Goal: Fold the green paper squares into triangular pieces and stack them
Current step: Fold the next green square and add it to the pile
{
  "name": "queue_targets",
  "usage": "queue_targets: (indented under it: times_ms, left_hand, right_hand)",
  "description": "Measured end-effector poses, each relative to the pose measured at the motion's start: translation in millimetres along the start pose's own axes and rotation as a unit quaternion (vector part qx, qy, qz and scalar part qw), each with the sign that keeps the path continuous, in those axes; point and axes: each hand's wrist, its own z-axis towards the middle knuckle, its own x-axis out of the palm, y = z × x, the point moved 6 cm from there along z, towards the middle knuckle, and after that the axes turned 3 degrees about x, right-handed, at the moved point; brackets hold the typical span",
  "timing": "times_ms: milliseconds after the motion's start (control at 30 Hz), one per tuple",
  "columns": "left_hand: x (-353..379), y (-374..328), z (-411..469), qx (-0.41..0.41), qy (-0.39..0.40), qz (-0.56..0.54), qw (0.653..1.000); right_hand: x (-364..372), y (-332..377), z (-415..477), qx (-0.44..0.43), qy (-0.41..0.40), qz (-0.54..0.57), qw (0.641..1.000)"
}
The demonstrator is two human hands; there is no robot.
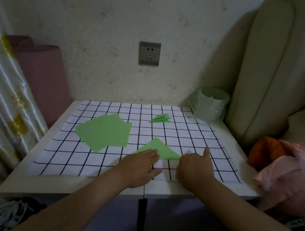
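I count one worktop [168,191] with one checked cloth [87,157] on it. There are two hands, one left hand [140,167] and one right hand [195,167]. There is one large green triangle [160,147] and one pile of flat green paper squares [102,132]; it holds several sheets, but I cannot tell the exact number. One small stack of folded triangular pieces [160,118] holds perhaps three. There is also one bag-lined bin [211,106] and one wall socket [149,54].
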Motion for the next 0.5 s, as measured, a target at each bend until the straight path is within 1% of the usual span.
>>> queue_targets:
  times_ms: [233,333,367,400,467,500]
  left_hand:
    - [-0.4,-0.2,-2.5,-0.001,-0.013,0.026,1.000]
    - [-1.4,5.3,-3.5,-0.010,-0.034,0.029,0.999]
    - [-2.9,7.8,-3.7,-0.012,-0.051,0.028,0.998]
    - [-5.3,10.2,-4.6,-0.015,-0.067,0.022,0.997]
    - [-10.1,15.6,-7.2,-0.019,-0.088,-0.007,0.996]
    - [-11.6,19.0,-8.4,-0.019,-0.091,-0.027,0.995]
  right_hand:
    - [0.3,1.6,-0.6,0.015,0.005,-0.032,0.999]
    - [1.8,8.3,2.9,0.003,-0.015,-0.045,0.999]
    - [1.8,13.2,4.4,-0.022,-0.035,-0.024,0.999]
    - [1.0,20.8,5.5,-0.065,-0.061,0.010,0.996]
    - [0.9,38.5,5.4,-0.179,-0.095,0.095,0.975]
    - [0.0,45.7,4.5,-0.220,-0.101,0.138,0.960]
